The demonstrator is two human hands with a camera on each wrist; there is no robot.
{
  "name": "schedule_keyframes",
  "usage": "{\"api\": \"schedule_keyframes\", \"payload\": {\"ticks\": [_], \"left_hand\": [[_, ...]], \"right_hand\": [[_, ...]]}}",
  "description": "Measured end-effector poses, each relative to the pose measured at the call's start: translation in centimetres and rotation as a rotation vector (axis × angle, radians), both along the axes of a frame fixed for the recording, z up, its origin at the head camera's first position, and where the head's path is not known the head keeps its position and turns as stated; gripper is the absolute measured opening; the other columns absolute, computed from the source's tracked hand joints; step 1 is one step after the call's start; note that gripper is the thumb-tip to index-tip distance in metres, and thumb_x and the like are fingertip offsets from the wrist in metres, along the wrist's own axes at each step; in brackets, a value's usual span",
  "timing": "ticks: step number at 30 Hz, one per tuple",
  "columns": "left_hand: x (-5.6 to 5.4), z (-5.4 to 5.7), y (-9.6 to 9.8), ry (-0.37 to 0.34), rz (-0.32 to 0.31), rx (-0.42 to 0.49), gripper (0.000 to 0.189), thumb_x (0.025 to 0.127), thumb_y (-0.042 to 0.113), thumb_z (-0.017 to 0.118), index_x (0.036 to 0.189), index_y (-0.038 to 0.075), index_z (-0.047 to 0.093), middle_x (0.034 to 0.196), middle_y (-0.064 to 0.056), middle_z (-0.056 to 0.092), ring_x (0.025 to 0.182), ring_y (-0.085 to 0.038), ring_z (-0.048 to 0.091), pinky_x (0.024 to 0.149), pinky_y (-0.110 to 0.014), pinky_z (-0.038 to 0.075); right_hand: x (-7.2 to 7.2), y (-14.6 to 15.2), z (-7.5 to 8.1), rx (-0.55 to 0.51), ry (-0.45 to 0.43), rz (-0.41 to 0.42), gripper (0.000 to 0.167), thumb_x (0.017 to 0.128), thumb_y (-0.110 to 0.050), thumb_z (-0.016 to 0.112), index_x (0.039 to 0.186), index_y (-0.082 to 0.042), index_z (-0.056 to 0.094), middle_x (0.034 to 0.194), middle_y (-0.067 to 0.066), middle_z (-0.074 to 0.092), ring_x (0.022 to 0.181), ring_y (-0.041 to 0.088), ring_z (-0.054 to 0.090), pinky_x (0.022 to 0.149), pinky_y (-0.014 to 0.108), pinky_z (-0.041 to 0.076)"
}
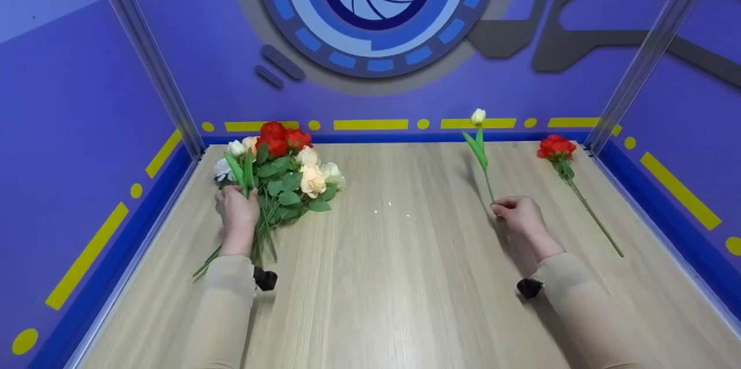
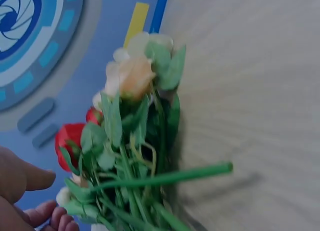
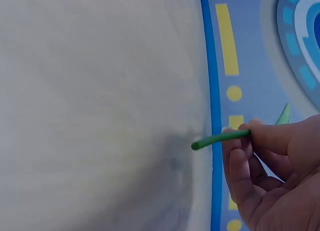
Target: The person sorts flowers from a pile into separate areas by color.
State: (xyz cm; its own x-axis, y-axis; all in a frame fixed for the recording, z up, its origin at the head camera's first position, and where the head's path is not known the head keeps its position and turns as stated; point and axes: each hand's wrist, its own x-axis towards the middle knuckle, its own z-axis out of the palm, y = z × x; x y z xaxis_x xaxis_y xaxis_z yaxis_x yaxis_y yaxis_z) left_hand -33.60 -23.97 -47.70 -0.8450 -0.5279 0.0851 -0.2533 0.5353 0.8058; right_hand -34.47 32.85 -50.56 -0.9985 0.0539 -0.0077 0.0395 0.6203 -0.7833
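My right hand (image 1: 521, 221) pinches the stem of a white tulip (image 1: 478, 116) between thumb and fingertips, flower up. In the right wrist view the cut end of its green stem (image 3: 220, 138) sticks out past the fingers. My left hand (image 1: 237, 215) is at a second white tulip (image 1: 236, 148) on the left side of a flower pile. In the left wrist view its thumb and fingers stand apart, beside that pile, where a thick green stem (image 2: 190, 176) lies across the others. Red flowers (image 1: 272, 138), peach roses (image 1: 313, 180) and green leaves make up the pile.
A single red flower (image 1: 556, 148) with a long stem lies on the right part of the wooden table (image 1: 370, 276). A few tiny pale specks (image 1: 375, 212) lie mid-table. Blue-purple panels (image 1: 370, 108) enclose the back and both sides.
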Motion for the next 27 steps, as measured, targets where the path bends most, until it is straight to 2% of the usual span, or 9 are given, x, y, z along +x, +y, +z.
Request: {"api": "schedule_keyframes", "payload": {"ticks": [2, 4, 6, 9, 13, 16, 21, 23, 27], "left_hand": [[0.2, -0.2, -0.6, -0.08, 0.005, -0.019, 0.05, 0.105, 0.023, 0.058, 0.138, -0.013, 0.044, 0.14, -0.039, 0.041, 0.134, -0.056, 0.038, 0.111, -0.064, 0.037], [0.3, -0.3, -1.1, -0.175, -0.02, -0.033, 0.058, 0.106, 0.026, 0.057, 0.144, -0.013, 0.039, 0.146, -0.042, 0.036, 0.138, -0.058, 0.034, 0.112, -0.066, 0.036], [0.5, -0.3, -1.5, -0.262, -0.061, -0.046, 0.059, 0.107, 0.029, 0.054, 0.146, -0.013, 0.039, 0.147, -0.042, 0.037, 0.138, -0.058, 0.034, 0.112, -0.067, 0.037], [0.5, -0.5, -2.0, -0.345, -0.133, -0.063, 0.055, 0.108, 0.03, 0.051, 0.142, -0.013, 0.047, 0.144, -0.04, 0.045, 0.135, -0.056, 0.043, 0.108, -0.063, 0.043], [0.5, -0.8, -2.5, -0.337, -0.176, -0.07, 0.046, 0.108, 0.022, 0.051, 0.139, -0.011, 0.054, 0.14, -0.034, 0.055, 0.129, -0.05, 0.054, 0.104, -0.057, 0.048], [0.5, -1.1, -2.9, -0.31, -0.173, -0.064, 0.042, 0.106, 0.017, 0.053, 0.138, -0.01, 0.055, 0.139, -0.033, 0.057, 0.127, -0.048, 0.056, 0.104, -0.056, 0.049], [0.7, -1.5, -3.3, -0.277, -0.167, -0.083, 0.032, 0.103, 0.014, 0.058, 0.121, -0.011, 0.066, 0.126, -0.033, 0.065, 0.114, -0.048, 0.062, 0.094, -0.054, 0.052], [0.8, -1.5, -3.4, -0.273, -0.17, -0.094, 0.031, 0.102, 0.014, 0.059, 0.118, -0.011, 0.068, 0.125, -0.032, 0.066, 0.113, -0.047, 0.063, 0.095, -0.054, 0.053], [0.9, -1.4, -3.5, -0.272, -0.163, -0.089, 0.031, 0.101, 0.015, 0.061, 0.118, -0.01, 0.069, 0.127, -0.03, 0.066, 0.117, -0.048, 0.062, 0.1, -0.054, 0.051]], "right_hand": [[-0.1, 0.9, 0.0, 0.022, -0.015, -0.027, 0.028, 0.102, -0.016, 0.064, 0.117, 0.006, 0.072, 0.098, 0.012, 0.075, 0.078, 0.01, 0.061, 0.066, 0.022, 0.05], [-0.1, 1.9, -0.1, 0.044, -0.024, -0.057, 0.029, 0.102, -0.018, 0.064, 0.117, 0.006, 0.072, 0.1, 0.012, 0.074, 0.079, 0.011, 0.058, 0.067, 0.023, 0.049], [-0.1, 2.8, -0.2, 0.074, -0.026, -0.08, 0.03, 0.103, -0.018, 0.062, 0.117, 0.005, 0.072, 0.103, 0.015, 0.074, 0.081, 0.013, 0.059, 0.067, 0.024, 0.049], [-0.1, 4.0, -0.4, 0.131, -0.017, -0.109, 0.03, 0.102, -0.018, 0.061, 0.116, 0.006, 0.073, 0.106, 0.021, 0.074, 0.085, 0.018, 0.063, 0.068, 0.024, 0.048], [-0.2, 5.4, -0.4, 0.207, -0.03, -0.139, 0.03, 0.1, -0.019, 0.062, 0.113, 0.005, 0.074, 0.107, 0.023, 0.075, 0.088, 0.026, 0.066, 0.067, 0.026, 0.048], [-0.3, 6.2, -0.4, 0.251, -0.053, -0.145, 0.03, 0.099, -0.019, 0.063, 0.112, 0.006, 0.075, 0.108, 0.024, 0.075, 0.087, 0.029, 0.067, 0.067, 0.029, 0.051], [-0.6, 7.2, -0.5, 0.282, -0.096, -0.149, 0.033, 0.098, -0.019, 0.065, 0.116, 0.007, 0.073, 0.118, 0.028, 0.071, 0.104, 0.043, 0.067, 0.085, 0.047, 0.057], [-0.8, 7.4, -0.6, 0.285, -0.108, -0.158, 0.032, 0.097, -0.019, 0.066, 0.115, 0.007, 0.073, 0.12, 0.028, 0.071, 0.107, 0.043, 0.067, 0.09, 0.05, 0.056], [-0.9, 7.5, -0.7, 0.282, -0.113, -0.176, 0.03, 0.096, -0.018, 0.068, 0.112, 0.007, 0.074, 0.116, 0.026, 0.073, 0.103, 0.04, 0.068, 0.088, 0.049, 0.056]]}}
